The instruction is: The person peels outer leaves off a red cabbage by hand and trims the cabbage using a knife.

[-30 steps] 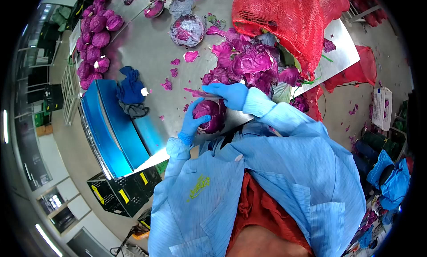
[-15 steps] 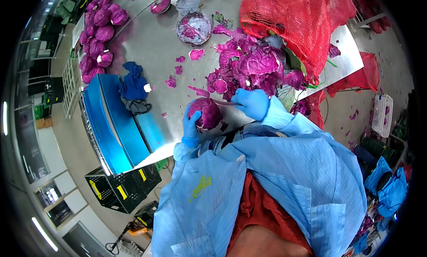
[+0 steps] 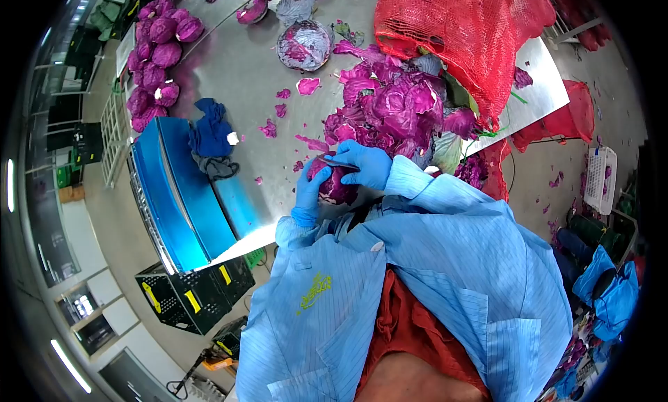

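Observation:
A red cabbage head [image 3: 339, 191] is held at the near edge of the steel table. My left hand [image 3: 308, 191], in a blue glove, is wrapped round its left side. In my blue-gloved right hand [image 3: 367, 167] is a knife [image 3: 340, 163], its blade lying over the top of the cabbage. The right fingers reach across the blade to the cabbage. Just beyond my hands is a heap of loose purple cabbage leaves [image 3: 390, 103]. Farther back on the table sits another cabbage [image 3: 305, 45] with greyish outer leaves.
A red mesh sack [image 3: 452, 33] lies at the back right. Several trimmed cabbages [image 3: 154, 61] are piled at the far left. A blue box [image 3: 177, 193] stands on the left, beside a dark blue cloth [image 3: 209, 129]. Black crates [image 3: 198, 294] are below the table's left side.
My right hand has moved left, bringing the knife from beside the cabbage onto its top. The cabbage and my left hand have shifted slightly right.

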`<state>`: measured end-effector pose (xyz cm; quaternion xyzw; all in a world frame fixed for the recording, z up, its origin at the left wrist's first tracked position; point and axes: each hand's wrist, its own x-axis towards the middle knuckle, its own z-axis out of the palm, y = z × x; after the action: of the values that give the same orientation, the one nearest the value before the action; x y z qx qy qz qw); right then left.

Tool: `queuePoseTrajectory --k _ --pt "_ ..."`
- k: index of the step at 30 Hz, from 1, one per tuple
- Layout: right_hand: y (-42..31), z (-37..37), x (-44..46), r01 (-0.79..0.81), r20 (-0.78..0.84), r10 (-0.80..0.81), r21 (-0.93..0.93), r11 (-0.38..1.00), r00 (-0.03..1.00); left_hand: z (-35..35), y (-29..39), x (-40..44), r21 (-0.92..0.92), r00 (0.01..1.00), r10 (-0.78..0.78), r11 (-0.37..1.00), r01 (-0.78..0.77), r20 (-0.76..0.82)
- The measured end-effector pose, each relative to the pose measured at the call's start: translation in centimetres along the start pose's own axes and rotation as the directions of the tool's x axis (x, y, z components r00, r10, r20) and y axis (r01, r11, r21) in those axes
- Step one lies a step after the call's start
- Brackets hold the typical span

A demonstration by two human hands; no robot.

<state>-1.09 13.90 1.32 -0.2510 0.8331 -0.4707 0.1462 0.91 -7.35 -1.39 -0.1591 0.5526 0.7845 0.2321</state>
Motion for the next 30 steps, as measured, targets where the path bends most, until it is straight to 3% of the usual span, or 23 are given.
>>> queuePoseTrajectory --k 3,6,9,12,15,18,21,24,27,30 --pt "0.7 0.3 -0.3 0.08 -0.029 -0.078 0.081 0.993 0.997 -0.6 -0.6 0.0 0.048 1.0 0.008 0.999 -0.006 -0.026" --pt "0.3 0.4 -0.5 0.025 -0.043 -0.02 0.121 0.992 0.999 -0.6 -0.7 0.1 0.079 0.999 0.019 0.997 -0.016 -0.038" --pt "-0.4 -0.3 -0.3 -0.059 0.049 0.056 0.059 0.996 0.997 -0.4 -0.5 0.1 0.137 0.999 0.033 0.99 -0.03 -0.021" --pt "0.1 0.2 -0.3 -0.007 -0.004 0.007 0.133 0.991 1.0 -0.2 -0.2 0.0 0.176 0.999 0.048 0.983 -0.045 -0.015" --pt "0.7 1.0 0.0 0.02 -0.101 0.016 0.346 0.938 0.995 0.8 0.8 -0.3 0.146 1.0 0.018 0.989 -0.019 0.006" --pt "1.9 1.7 0.7 0.005 -0.078 0.041 0.52 0.854 0.996 0.6 0.7 0.0 0.177 1.0 0.024 0.984 -0.027 0.016" --pt "0.4 0.0 0.5 -0.291 0.14 0.263 0.628 0.722 0.955 -0.1 0.0 0.7 0.238 1.0 0.03 0.971 -0.028 -0.005" --pt "0.1 -0.2 -0.1 -0.244 0.083 0.245 0.613 0.752 0.966 -0.7 0.0 1.4 0.263 1.0 -0.001 0.965 0.009 -0.03" --pt "-0.7 -0.9 -1.3 -0.297 0.135 0.273 0.612 0.733 0.952 -0.8 0.2 1.9 0.069 0.993 -0.107 0.991 0.111 -0.053" --pt "-0.7 -1.2 -3.1 -0.213 0.086 0.21 0.661 0.719 0.974 -1.6 -0.1 2.3 -0.103 0.985 -0.153 0.984 0.145 -0.08"
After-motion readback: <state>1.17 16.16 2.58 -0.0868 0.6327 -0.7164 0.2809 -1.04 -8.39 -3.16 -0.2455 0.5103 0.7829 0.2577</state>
